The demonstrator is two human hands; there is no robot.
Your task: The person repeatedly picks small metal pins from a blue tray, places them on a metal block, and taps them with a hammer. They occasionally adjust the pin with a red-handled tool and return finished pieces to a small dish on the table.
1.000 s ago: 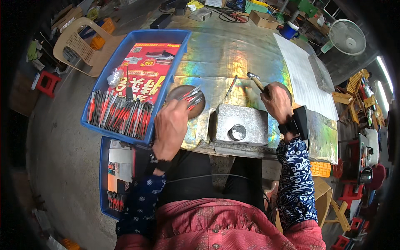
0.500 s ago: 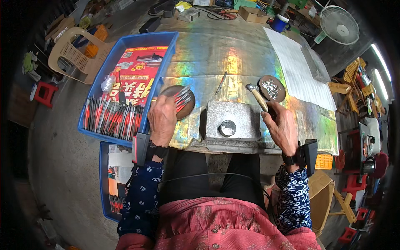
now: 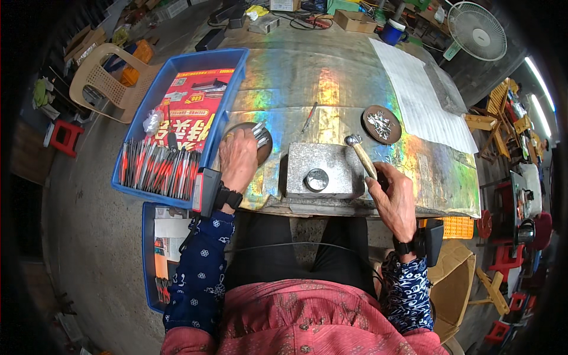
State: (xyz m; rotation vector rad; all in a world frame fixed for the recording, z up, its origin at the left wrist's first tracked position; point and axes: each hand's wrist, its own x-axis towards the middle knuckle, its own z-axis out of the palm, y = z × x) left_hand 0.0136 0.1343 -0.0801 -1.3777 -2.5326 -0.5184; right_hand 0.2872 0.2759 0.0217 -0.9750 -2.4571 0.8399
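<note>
My left hand (image 3: 238, 157) reaches over a round brown dish (image 3: 264, 155) at the left of the table. Its bent fingers cover most of the slim metal-tipped pieces (image 3: 259, 131) there, and the fingertips are hidden. In my right hand (image 3: 393, 198) is a small hammer (image 3: 363, 158), gripped by its wooden handle with the head pointing away from me. The hammer hangs beside the right edge of a flat metal block (image 3: 305, 163). On that block sits a short round dark-topped cylinder (image 3: 317, 180). Small silver pieces (image 3: 381, 125) fill a second brown dish (image 3: 368, 132) beyond the hammer.
A blue tray (image 3: 235, 77) on the left holds a row of red-and-black slim tools (image 3: 160, 171). A thin metal tool (image 3: 309, 117) lies beyond the block. White sheeting (image 3: 414, 89) covers the far right, with a blue mug (image 3: 391, 32) and a fan (image 3: 477, 32) behind.
My left hand has moved up and right, further over the dish, covering the red parts of the pieces. My right hand and the hammer have shifted slightly left and nearer to me.
</note>
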